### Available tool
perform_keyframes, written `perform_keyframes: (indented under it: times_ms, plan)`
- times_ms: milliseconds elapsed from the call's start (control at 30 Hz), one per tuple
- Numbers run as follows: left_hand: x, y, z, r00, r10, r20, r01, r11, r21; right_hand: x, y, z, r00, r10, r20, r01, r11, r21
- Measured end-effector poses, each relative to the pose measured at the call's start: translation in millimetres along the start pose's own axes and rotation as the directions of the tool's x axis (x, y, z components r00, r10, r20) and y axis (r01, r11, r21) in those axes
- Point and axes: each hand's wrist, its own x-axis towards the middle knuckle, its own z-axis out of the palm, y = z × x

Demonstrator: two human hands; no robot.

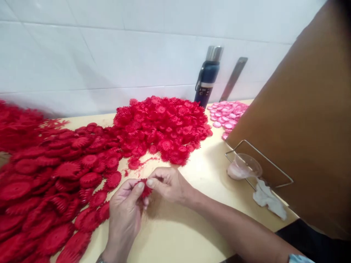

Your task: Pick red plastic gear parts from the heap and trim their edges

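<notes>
Between my two hands is a small red fringed disc [146,188], like a flower piece, raised a little over the table [175,230]. My left hand [127,202] is closed on its left side, thumb on top. On the other side, the thumb and fingers of my right hand [167,184] pinch its edge. Part of the disc is hidden by the fingers. Thicker red fringed discs [65,170] lie heaped to the left of my left hand. Beyond my hands rises a pile of smaller red fringed flowers [164,128].
Against the tiled wall stands a dark blue flask [207,78], with a dark flat bar [234,78] leaning beside it. Pink discs [229,113] are piled near a large cardboard sheet [307,120]. A clear plastic cup [248,166], a wire frame [270,164] and a white cloth [268,199] sit right.
</notes>
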Motion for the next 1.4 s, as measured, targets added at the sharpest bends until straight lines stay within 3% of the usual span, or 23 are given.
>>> perform_keyframes:
  times_ms: [67, 167, 467, 600, 767, 1033, 1200, 1300, 1400]
  plan:
    - [-1, -1, 0.0, 1.0, 0.012, -0.014, -0.012, 1.0, -0.004, 0, 1, -1, 0.994, -0.089, -0.06, 0.079, 0.984, -0.162]
    - [-2, -5, -1.4, 1.0, 0.031, -0.003, -0.031, 0.999, 0.026, -1, 3, 1, 0.988, -0.14, -0.067, 0.119, 0.961, -0.25]
    - [1, -11, -4.2, 0.998, 0.066, -0.002, -0.065, 0.988, 0.138, -4, 10, 6, 0.979, -0.191, -0.069, 0.171, 0.959, -0.227]
    - [-1, -13, -3.5, 0.999, 0.027, 0.038, -0.032, 0.989, 0.145, -3, 10, 2, 0.959, -0.283, 0.028, 0.282, 0.932, -0.228]
    - [-4, -14, -5.9, 0.992, 0.021, 0.123, -0.048, 0.975, 0.219, -2, 8, -5, 0.954, -0.281, 0.102, 0.299, 0.905, -0.303]
    - [-5, -11, -9.7, 0.96, 0.03, 0.28, -0.079, 0.983, 0.166, -1, 6, -7, 0.947, -0.321, -0.024, 0.296, 0.898, -0.325]
    - [-1, -14, -10.8, 0.974, 0.158, 0.16, -0.192, 0.955, 0.227, -1, 8, -5, 0.888, -0.452, -0.08, 0.377, 0.817, -0.437]
    - [-1, -15, -12.7, 0.962, 0.205, 0.178, -0.249, 0.929, 0.274, -2, 9, -4, 0.907, -0.418, -0.049, 0.365, 0.839, -0.404]
    - [-2, -14, -12.9, 0.963, 0.179, 0.201, -0.229, 0.938, 0.259, -2, 8, -5, 0.926, -0.377, -0.021, 0.342, 0.861, -0.377]
